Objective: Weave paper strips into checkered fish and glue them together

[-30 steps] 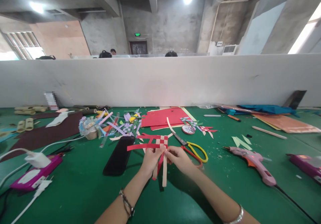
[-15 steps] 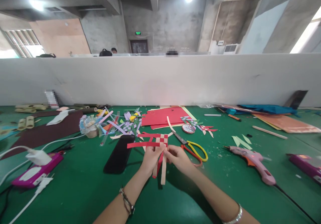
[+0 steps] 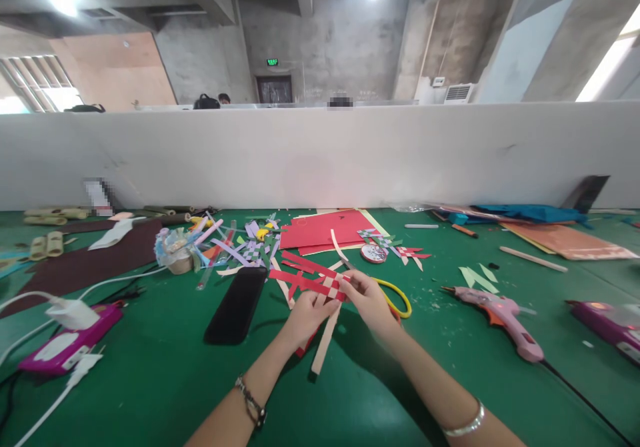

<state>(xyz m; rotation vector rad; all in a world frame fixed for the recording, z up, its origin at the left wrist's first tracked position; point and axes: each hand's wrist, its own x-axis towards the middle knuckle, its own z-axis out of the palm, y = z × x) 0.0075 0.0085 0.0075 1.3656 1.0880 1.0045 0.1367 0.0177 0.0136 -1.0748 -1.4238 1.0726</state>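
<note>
Between my hands is a woven paper piece (image 3: 332, 285) with a red and cream checker pattern. Its loose red strips stretch to the left, and a cream strip hangs down toward me. My left hand (image 3: 309, 317) pinches its lower left side. At its right edge, my right hand (image 3: 367, 297) has thumb and fingers closed on it. Scissors with a yellow and orange handle (image 3: 400, 297) lie partly hidden behind my right hand. A black phone (image 3: 237, 305) rests on the table left of my left hand.
Red paper sheets (image 3: 325, 230) and a pile of coloured strips (image 3: 255, 243) lie behind my hands. On the right are a pink glue gun (image 3: 500, 317) and a wooden stick (image 3: 534, 259). A purple power strip (image 3: 75, 340) with cables sits at left. A white partition (image 3: 310, 157) borders the table.
The woven piece has turned clockwise, so its red strips slope and its cream strip slants down to the left. My right hand has moved up to its right edge, covering more of the scissors.
</note>
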